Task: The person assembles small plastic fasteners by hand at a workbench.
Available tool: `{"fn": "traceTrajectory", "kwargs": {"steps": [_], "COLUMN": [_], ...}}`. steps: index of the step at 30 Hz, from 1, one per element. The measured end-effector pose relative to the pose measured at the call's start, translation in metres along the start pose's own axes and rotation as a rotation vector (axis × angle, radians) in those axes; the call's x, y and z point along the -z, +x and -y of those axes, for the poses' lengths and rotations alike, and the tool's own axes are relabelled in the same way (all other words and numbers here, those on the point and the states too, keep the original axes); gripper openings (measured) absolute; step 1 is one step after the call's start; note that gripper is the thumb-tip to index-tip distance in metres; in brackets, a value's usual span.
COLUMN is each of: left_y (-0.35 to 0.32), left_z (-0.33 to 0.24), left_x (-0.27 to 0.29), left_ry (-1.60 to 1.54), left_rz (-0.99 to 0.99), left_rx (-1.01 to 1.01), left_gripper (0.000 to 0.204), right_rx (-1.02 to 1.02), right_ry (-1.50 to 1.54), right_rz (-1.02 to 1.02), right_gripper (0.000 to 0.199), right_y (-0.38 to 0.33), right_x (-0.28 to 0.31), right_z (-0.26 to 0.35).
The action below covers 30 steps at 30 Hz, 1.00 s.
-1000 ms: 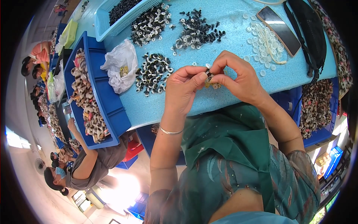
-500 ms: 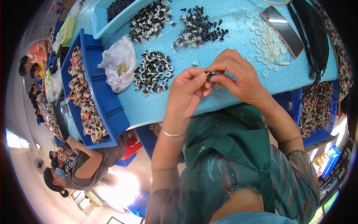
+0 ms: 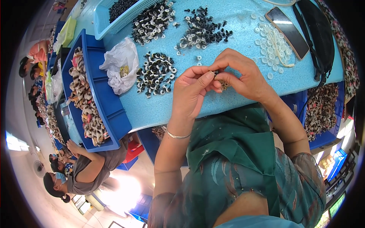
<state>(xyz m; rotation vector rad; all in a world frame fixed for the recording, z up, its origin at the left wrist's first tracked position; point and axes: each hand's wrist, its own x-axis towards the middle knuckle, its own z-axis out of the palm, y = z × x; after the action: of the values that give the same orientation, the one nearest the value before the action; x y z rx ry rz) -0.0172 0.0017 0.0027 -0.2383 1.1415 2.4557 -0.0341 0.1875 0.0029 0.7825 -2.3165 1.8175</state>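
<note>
My left hand (image 3: 192,87) and my right hand (image 3: 243,78) meet above the near part of the blue table, thumbs and forefingers pinched together. Between the fingertips is a small black peg (image 3: 216,73), mostly covered. Below my right fingers, some small yellowish rings (image 3: 225,86) are partly hidden. Left of my hands lies a pile of black pegs with white washers (image 3: 156,74). Farther back are a second black-and-white pile (image 3: 152,22) and a heap of mostly black pegs (image 3: 205,28). Translucent washers (image 3: 270,47) are scattered to the right.
At left, a blue bin (image 3: 110,89) holds patterned plush pieces (image 3: 85,98), beside a crumpled white plastic bag (image 3: 123,57). A light-blue basket (image 3: 114,26) stands behind. A phone (image 3: 288,32) and black bag (image 3: 319,41) lie at right. A co-worker (image 3: 89,167) sits at left.
My hands stay together with a slight shift of the fingers, and less of the black peg shows. A second small white washer now shows on the table just beyond my left fingertips.
</note>
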Motion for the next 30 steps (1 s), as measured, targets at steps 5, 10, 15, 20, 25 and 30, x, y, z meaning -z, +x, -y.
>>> {"fn": "traceTrajectory", "kwargs": {"steps": [5, 10, 15, 20, 25, 30], "left_y": [-0.006, -0.015, -0.015, -0.008, -0.003, -0.002], "left_z": [-0.009, -0.025, -0.026, -0.006, -0.001, -0.002], "left_x": [0.018, 0.032, 0.017, 0.013, 0.015, 0.011], "left_ry": [0.597, 1.662, 1.735, 1.617, 1.656, 1.708], "left_rz": [-0.143, -0.225, -0.156, -0.056, -0.042, -0.050], "left_rx": [-0.388, -0.969, -0.888, -0.837, -0.779, -0.746], "left_gripper": [0.012, 0.023, 0.021, 0.018, 0.014, 0.012], "right_rx": [-0.006, -0.017, -0.045, -0.100, -0.190, -0.234], "right_ry": [-0.226, -0.748, -0.813, -0.428, -0.145, 0.020], "right_rz": [-0.023, -0.221, -0.140, -0.167, -0.138, -0.023], "right_gripper": [0.020, 0.025, 0.018, 0.011, 0.013, 0.013], "right_y": [0.006, 0.021, 0.021, 0.014, 0.002, -0.009], "right_x": [0.018, 0.033, 0.037, 0.035, 0.027, 0.015], "right_z": [-0.013, -0.038, -0.044, -0.022, 0.000, 0.002]}}
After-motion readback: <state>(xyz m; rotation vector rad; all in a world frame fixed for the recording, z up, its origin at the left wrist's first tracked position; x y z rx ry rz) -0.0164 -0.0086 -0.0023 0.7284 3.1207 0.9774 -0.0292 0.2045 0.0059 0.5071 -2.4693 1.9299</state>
